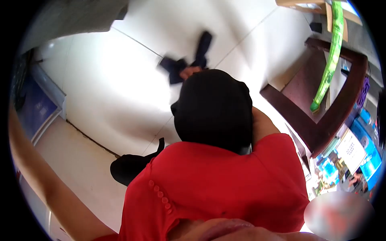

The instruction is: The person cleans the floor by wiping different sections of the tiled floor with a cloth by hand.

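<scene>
Over the pale floor, just beyond my raised black-clad knee (pixel 215 106), is my right hand (pixel 190 72). Its fingers are closed on a dark cloth-like item (pixel 175 68), whose dark pieces stick out to the left and upward; motion blurs its shape. My right forearm is mostly hidden behind the knee. My left arm (pixel 44 184) stretches out along the left side, and its hand is outside the view. The other black-clad leg (pixel 132 166) shows at the lower left of the knee.
A dark red wooden chair or stool frame (pixel 321 132) stands on the right, with a long green strip (pixel 331 64) above it. Papers (pixel 352 148) and blue packages (pixel 368 150) lie beyond. On the left is a blue panel (pixel 38 106); a grey surface (pixel 76 20) is at upper left.
</scene>
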`<state>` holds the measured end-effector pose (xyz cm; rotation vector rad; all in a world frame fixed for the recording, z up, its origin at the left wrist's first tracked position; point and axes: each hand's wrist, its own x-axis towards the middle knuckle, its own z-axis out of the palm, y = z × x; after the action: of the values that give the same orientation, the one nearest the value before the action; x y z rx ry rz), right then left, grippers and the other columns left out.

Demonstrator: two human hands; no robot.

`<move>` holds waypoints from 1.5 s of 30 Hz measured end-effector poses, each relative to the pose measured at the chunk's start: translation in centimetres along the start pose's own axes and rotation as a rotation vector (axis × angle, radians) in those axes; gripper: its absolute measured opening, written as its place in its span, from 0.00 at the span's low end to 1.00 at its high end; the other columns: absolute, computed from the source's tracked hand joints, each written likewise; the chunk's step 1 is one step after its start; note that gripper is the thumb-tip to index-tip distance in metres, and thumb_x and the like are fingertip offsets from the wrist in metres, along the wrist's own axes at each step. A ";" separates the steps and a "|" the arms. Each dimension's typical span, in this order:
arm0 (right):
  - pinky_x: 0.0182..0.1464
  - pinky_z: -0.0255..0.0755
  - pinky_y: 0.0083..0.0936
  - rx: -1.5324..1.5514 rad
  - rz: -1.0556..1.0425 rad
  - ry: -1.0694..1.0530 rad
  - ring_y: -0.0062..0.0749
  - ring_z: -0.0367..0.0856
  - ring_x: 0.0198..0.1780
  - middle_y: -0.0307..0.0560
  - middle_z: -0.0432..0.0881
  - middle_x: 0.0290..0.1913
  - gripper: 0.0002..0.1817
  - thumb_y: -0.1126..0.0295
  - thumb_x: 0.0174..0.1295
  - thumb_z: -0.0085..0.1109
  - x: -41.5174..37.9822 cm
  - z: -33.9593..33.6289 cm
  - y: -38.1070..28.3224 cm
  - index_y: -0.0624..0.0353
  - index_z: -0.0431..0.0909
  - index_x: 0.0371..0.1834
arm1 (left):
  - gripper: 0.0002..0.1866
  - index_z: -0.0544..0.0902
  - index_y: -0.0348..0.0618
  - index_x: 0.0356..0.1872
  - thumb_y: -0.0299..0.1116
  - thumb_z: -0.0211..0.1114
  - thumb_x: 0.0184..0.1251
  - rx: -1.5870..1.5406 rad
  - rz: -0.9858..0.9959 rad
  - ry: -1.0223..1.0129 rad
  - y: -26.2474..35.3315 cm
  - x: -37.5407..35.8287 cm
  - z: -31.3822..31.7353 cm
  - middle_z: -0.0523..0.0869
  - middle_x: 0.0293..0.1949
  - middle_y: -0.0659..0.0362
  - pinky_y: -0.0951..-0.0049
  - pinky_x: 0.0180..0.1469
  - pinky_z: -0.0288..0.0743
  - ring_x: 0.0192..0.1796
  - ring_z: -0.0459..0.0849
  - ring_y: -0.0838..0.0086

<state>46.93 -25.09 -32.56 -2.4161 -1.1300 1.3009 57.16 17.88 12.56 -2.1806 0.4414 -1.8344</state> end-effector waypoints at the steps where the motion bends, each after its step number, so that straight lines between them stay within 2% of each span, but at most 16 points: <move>1: 0.59 0.73 0.41 0.009 -0.235 0.122 0.42 0.77 0.56 0.43 0.81 0.54 0.21 0.64 0.61 0.59 1.3 2.0 0.2 0.47 0.80 0.60 | 0.21 0.70 0.30 0.61 0.36 0.58 0.77 -0.007 0.003 -0.028 1.0 0.4 0.0 0.75 0.55 0.43 0.52 0.64 0.67 0.57 0.73 0.55; 3: 0.60 0.71 0.37 -0.066 -0.708 0.403 0.41 0.77 0.55 0.39 0.80 0.52 0.29 0.69 0.55 0.65 3.7 5.8 0.5 0.43 0.78 0.64 | 0.21 0.69 0.31 0.61 0.36 0.57 0.77 0.016 0.061 -0.070 2.0 1.9 -1.1 0.75 0.55 0.43 0.53 0.64 0.67 0.57 0.73 0.56; 5: 0.60 0.69 0.40 0.124 -0.736 0.396 0.44 0.77 0.55 0.42 0.81 0.52 0.28 0.74 0.53 0.63 5.1 1.2 1.5 0.45 0.79 0.61 | 0.21 0.69 0.31 0.62 0.37 0.56 0.78 0.043 0.088 -0.115 2.6 2.5 -1.5 0.74 0.56 0.44 0.53 0.63 0.67 0.57 0.73 0.56; 6: 0.62 0.68 0.41 0.107 -0.490 0.277 0.47 0.76 0.56 0.45 0.81 0.54 0.28 0.76 0.55 0.61 3.9 -5.8 0.1 0.49 0.78 0.62 | 0.21 0.69 0.31 0.62 0.37 0.56 0.78 0.054 0.092 -0.129 2.8 2.6 -1.7 0.74 0.56 0.44 0.53 0.63 0.67 0.57 0.73 0.56; 10: 0.68 0.66 0.39 0.336 -0.256 1.038 0.50 0.75 0.63 0.53 0.79 0.62 0.22 0.72 0.68 0.57 7.7 -16.9 9.8 0.58 0.74 0.67 | 0.21 0.68 0.32 0.63 0.37 0.54 0.79 0.068 0.087 -0.188 2.8 2.2 -1.8 0.73 0.57 0.44 0.54 0.63 0.68 0.58 0.73 0.57; 13: 0.68 0.63 0.49 -0.070 0.061 1.278 0.48 0.68 0.70 0.48 0.73 0.70 0.32 0.60 0.68 0.62 9.2 -21.5 20.9 0.54 0.65 0.74 | 0.21 0.67 0.33 0.63 0.38 0.53 0.79 0.071 0.096 -0.240 2.4 2.0 -1.5 0.72 0.57 0.44 0.55 0.63 0.69 0.58 0.73 0.58; 16: 0.68 0.53 0.70 -0.169 0.905 0.953 0.52 0.48 0.81 0.43 0.51 0.82 0.50 0.30 0.57 0.59 9.7 -20.8 26.8 0.31 0.53 0.81 | 0.21 0.66 0.34 0.64 0.38 0.52 0.80 0.082 0.115 -0.288 1.0 1.8 -1.5 0.71 0.58 0.44 0.55 0.63 0.69 0.58 0.73 0.58; 20: 0.70 0.54 0.67 0.038 1.050 0.925 0.51 0.45 0.82 0.45 0.47 0.84 0.43 0.33 0.65 0.50 13.9 -24.2 30.1 0.34 0.54 0.82 | 0.21 0.65 0.35 0.65 0.38 0.50 0.81 0.103 0.102 -0.351 -0.9 1.3 -2.2 0.70 0.58 0.45 0.56 0.62 0.70 0.58 0.73 0.59; 26: 0.76 0.45 0.64 0.115 0.894 0.926 0.50 0.37 0.84 0.46 0.41 0.85 0.46 0.33 0.65 0.48 25.6 -32.5 35.8 0.38 0.49 0.83 | 0.21 0.63 0.36 0.66 0.39 0.48 0.82 0.118 0.083 -0.406 -0.9 0.2 -1.9 0.68 0.59 0.45 0.57 0.62 0.71 0.59 0.73 0.60; 30: 0.76 0.57 0.48 -0.134 0.501 0.881 0.60 0.64 0.75 0.58 0.68 0.74 0.49 0.36 0.57 0.60 33.2 -38.9 28.8 0.59 0.63 0.74 | 0.21 0.63 0.36 0.66 0.39 0.49 0.82 0.131 0.078 -0.421 -1.1 -0.2 -1.4 0.68 0.59 0.45 0.57 0.62 0.70 0.59 0.73 0.60; 33: 0.72 0.65 0.47 -0.280 0.247 0.659 0.56 0.69 0.73 0.59 0.71 0.73 0.45 0.36 0.62 0.58 37.5 -39.6 19.2 0.52 0.63 0.76 | 0.21 0.63 0.36 0.66 0.39 0.49 0.82 0.146 0.064 -0.432 -1.5 -0.4 -1.5 0.68 0.59 0.45 0.57 0.63 0.70 0.59 0.72 0.61; 35: 0.78 0.44 0.59 -0.569 0.007 0.611 0.48 0.44 0.83 0.49 0.50 0.84 0.40 0.41 0.71 0.41 41.2 -35.9 12.9 0.51 0.54 0.81 | 0.21 0.63 0.36 0.66 0.39 0.49 0.82 0.156 0.059 -0.432 -1.4 -0.4 -1.6 0.68 0.59 0.46 0.58 0.63 0.70 0.59 0.72 0.61; 37: 0.79 0.38 0.57 -0.436 -0.067 0.883 0.51 0.41 0.84 0.49 0.49 0.84 0.43 0.40 0.68 0.42 33.5 -33.9 1.2 0.53 0.57 0.81 | 0.21 0.63 0.36 0.66 0.39 0.49 0.82 0.160 0.049 -0.430 -1.4 -0.4 -1.7 0.68 0.59 0.46 0.58 0.63 0.69 0.59 0.72 0.61; 38: 0.80 0.32 0.58 -0.300 -0.050 0.745 0.53 0.40 0.83 0.48 0.49 0.84 0.38 0.48 0.71 0.41 34.5 -31.5 -0.6 0.55 0.56 0.81 | 0.21 0.63 0.36 0.66 0.39 0.49 0.82 0.165 0.047 -0.425 -1.3 -0.5 -1.7 0.68 0.59 0.46 0.58 0.63 0.69 0.59 0.72 0.61; 40: 0.66 0.62 0.60 -0.323 -0.197 0.642 0.52 0.71 0.69 0.49 0.76 0.68 0.34 0.47 0.61 0.61 37.2 -24.0 -1.0 0.46 0.72 0.70 | 0.21 0.63 0.36 0.66 0.39 0.49 0.82 0.169 0.038 -0.424 -1.2 -0.5 -1.9 0.68 0.59 0.46 0.58 0.63 0.69 0.59 0.72 0.61; 45: 0.67 0.53 0.57 -0.219 -0.396 0.844 0.41 0.66 0.69 0.38 0.72 0.70 0.22 0.67 0.65 0.55 23.7 -10.4 -6.6 0.49 0.77 0.64 | 0.21 0.63 0.36 0.66 0.38 0.49 0.82 0.182 0.032 -0.411 -0.9 -0.3 -1.9 0.67 0.59 0.46 0.58 0.63 0.68 0.59 0.71 0.61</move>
<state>59.24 -2.10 -38.40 -2.2958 -1.3817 0.0049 55.28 18.81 12.94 -2.3206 0.2108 -1.3011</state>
